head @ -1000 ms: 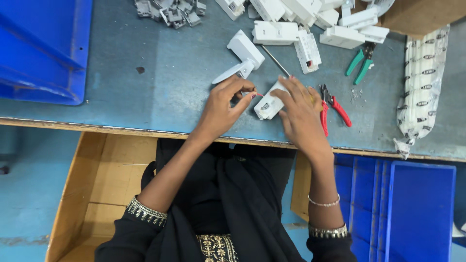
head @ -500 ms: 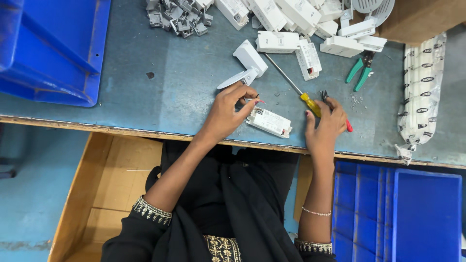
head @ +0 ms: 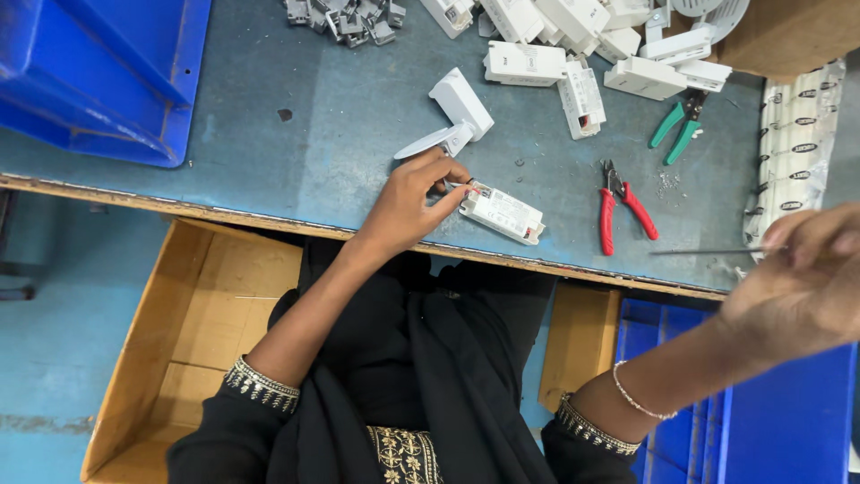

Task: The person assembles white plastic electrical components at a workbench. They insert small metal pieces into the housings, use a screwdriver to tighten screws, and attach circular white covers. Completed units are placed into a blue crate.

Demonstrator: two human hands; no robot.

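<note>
My left hand point(head: 408, 204) pinches the left end of a small white rectangular box point(head: 503, 213) that lies flat near the front edge of the grey-blue bench point(head: 296, 134). Off to the right, past the bench edge, my right hand point(head: 797, 278) is raised and blurred. It grips a screwdriver whose thin metal shaft point(head: 703, 252) points left. Red-handled pliers point(head: 620, 206) lie between the two hands.
Green-handled pliers point(head: 678, 125) and several white boxes point(head: 573, 45) lie at the back. Small grey parts point(head: 345, 16) are heaped at top centre. A blue bin point(head: 98, 72) stands top left, a cardboard box point(head: 179, 323) below the bench, blue bins point(head: 788, 421) at lower right.
My right hand has picked up the screwdriver and swung it right, off the bench edge. My left hand stays on the white box, which now lies flat.
</note>
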